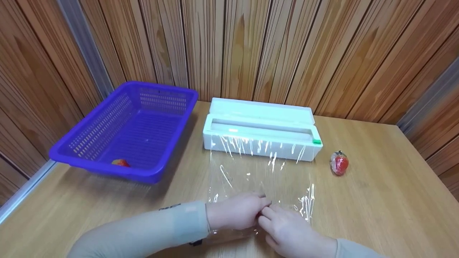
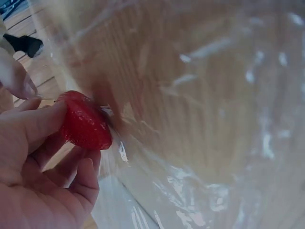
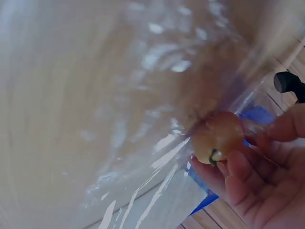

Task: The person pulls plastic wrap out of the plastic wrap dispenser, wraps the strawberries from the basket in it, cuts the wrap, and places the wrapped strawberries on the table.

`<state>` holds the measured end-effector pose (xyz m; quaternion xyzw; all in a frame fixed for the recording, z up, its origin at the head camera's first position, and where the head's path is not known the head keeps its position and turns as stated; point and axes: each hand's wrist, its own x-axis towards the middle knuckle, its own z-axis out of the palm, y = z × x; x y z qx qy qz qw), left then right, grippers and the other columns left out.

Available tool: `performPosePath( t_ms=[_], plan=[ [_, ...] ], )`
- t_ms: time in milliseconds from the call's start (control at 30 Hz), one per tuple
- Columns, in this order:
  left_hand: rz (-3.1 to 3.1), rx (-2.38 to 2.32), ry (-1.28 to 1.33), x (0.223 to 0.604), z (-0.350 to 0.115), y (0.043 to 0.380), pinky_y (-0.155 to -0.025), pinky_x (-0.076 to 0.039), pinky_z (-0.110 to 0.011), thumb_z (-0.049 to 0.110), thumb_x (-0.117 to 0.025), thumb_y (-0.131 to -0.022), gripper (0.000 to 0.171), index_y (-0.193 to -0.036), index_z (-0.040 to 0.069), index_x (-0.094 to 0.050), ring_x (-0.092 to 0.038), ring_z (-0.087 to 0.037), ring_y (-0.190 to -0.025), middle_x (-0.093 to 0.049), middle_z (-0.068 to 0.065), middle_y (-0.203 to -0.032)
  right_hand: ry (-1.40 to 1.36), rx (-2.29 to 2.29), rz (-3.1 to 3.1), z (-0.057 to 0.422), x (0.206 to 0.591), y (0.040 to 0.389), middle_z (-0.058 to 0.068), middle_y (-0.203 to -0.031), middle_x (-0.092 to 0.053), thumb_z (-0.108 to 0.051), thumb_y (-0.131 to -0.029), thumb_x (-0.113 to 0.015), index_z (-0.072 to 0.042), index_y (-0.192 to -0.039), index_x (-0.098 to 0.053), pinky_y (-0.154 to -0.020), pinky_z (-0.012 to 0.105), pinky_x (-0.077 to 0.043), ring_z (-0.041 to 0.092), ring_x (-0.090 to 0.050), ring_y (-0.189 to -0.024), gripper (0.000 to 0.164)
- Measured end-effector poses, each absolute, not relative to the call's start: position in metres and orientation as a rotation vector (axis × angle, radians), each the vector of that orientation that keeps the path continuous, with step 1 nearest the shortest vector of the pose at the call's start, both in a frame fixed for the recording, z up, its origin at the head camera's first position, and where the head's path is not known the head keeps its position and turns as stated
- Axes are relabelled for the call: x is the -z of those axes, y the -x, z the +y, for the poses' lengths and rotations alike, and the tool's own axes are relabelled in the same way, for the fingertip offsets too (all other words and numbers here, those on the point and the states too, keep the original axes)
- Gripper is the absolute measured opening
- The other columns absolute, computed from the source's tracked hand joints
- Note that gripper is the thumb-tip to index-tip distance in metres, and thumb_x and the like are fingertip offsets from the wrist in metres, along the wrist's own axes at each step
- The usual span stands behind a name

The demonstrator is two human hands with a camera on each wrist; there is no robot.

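Observation:
Near the front of the table, my left hand (image 1: 238, 211) and right hand (image 1: 288, 227) meet over a sheet of clear plastic wrap (image 1: 251, 179). In the left wrist view the left thumb and fingers pinch a red strawberry (image 2: 86, 121) at the film's edge. In the right wrist view the curled right fingers hold the pale stem end of that strawberry (image 3: 219, 138), with film against it. From the head view the hands hide this fruit. The film runs back to a white wrap dispenser box (image 1: 261, 152), lid raised, with a green slider at its right end.
A purple plastic basket (image 1: 166, 163) stands at the left, with a strawberry (image 1: 121, 163) in its near part. Another strawberry (image 1: 339, 163), film around it, lies right of the dispenser. A wood-panelled wall (image 1: 251, 50) closes off the back of the table.

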<state>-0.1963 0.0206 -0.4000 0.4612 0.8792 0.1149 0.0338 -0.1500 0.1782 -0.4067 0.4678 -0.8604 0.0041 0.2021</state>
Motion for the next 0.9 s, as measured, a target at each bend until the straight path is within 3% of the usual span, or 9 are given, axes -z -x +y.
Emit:
performPosePath(
  t_ms=[133, 400, 567, 633, 700, 800, 900],
  plan=[
    [2.688, -0.450, -1.368, 0.400, 0.020, 0.200, -0.065, -0.039, -0.013, 0.021, -0.062, -0.078, 0.018, -0.091, 0.012, -0.056, -0.045, -0.006, -0.075, -0.048, 0.002, -0.086, -1.278, -0.096, -2.421, 0.179, 0.405, 0.153, -0.005, -0.083, -0.053, -0.018, -0.062, -0.067, -0.014, -0.077, -0.054, -0.064, 0.029, -0.044, 0.011, -0.050, -0.076, 0.020],
    [2.646, -0.454, -1.269, 0.396, 0.021, 0.201, -0.072, -0.042, -0.013, 0.016, -0.063, -0.076, 0.020, -0.093, 0.011, -0.056, -0.046, -0.005, -0.076, -0.050, 0.004, -0.083, -1.191, -0.389, -2.600, 0.177, 0.397, 0.164, -0.009, -0.070, -0.050, -0.006, -0.065, -0.061, -0.016, -0.067, -0.049, -0.060, 0.020, -0.041, 0.004, -0.043, -0.066, 0.015],
    [2.612, -0.474, -1.144, 0.392, 0.017, 0.201, -0.068, -0.043, -0.014, 0.005, -0.053, -0.081, 0.016, -0.096, 0.009, -0.056, -0.046, -0.005, -0.074, -0.050, 0.002, -0.086, -1.056, -0.718, -2.846, 0.180, 0.390, 0.174, -0.005, -0.073, -0.056, -0.002, -0.070, -0.056, -0.013, -0.069, -0.054, -0.061, 0.019, -0.043, 0.004, -0.047, -0.069, 0.012],
    [2.598, -0.498, -1.096, 0.391, 0.016, 0.201, -0.070, -0.044, -0.015, 0.013, -0.050, -0.084, 0.016, -0.099, 0.010, -0.055, -0.046, -0.005, -0.076, -0.050, 0.003, -0.090, -0.994, -0.846, -2.903, 0.181, 0.390, 0.179, -0.005, -0.073, -0.057, -0.001, -0.071, -0.055, -0.013, -0.069, -0.055, -0.061, 0.019, -0.044, 0.003, -0.048, -0.068, 0.012],
    [2.586, -0.522, -1.055, 0.390, 0.015, 0.201, -0.067, -0.044, -0.016, 0.030, -0.050, -0.087, 0.024, -0.102, 0.011, -0.055, -0.047, -0.005, -0.075, -0.050, 0.004, -0.089, -0.931, -0.968, -2.944, 0.183, 0.390, 0.185, -0.004, -0.073, -0.058, 0.000, -0.071, -0.054, -0.012, -0.069, -0.056, -0.061, 0.019, -0.044, 0.003, -0.049, -0.068, 0.012],
    [2.569, -0.548, -0.985, 0.388, 0.015, 0.200, -0.059, -0.043, -0.017, 0.052, -0.056, -0.077, 0.047, -0.103, 0.014, -0.055, -0.048, -0.006, -0.071, -0.048, 0.006, -0.084, -0.820, -1.140, -3.002, 0.186, 0.390, 0.192, -0.001, -0.071, -0.057, 0.000, -0.072, -0.054, -0.010, -0.070, -0.056, -0.057, 0.019, -0.045, 0.004, -0.049, -0.066, 0.010],
    [2.595, -0.527, -0.955, 0.388, 0.017, 0.201, -0.055, -0.041, -0.016, 0.050, -0.064, -0.070, 0.044, -0.097, 0.016, -0.057, -0.047, -0.005, -0.066, -0.048, 0.007, -0.078, -0.710, -1.321, -3.048, 0.189, 0.391, 0.198, 0.002, -0.070, -0.056, -0.001, -0.073, -0.053, -0.006, -0.074, -0.056, -0.051, 0.020, -0.045, 0.007, -0.049, -0.063, 0.007]
  ],
)
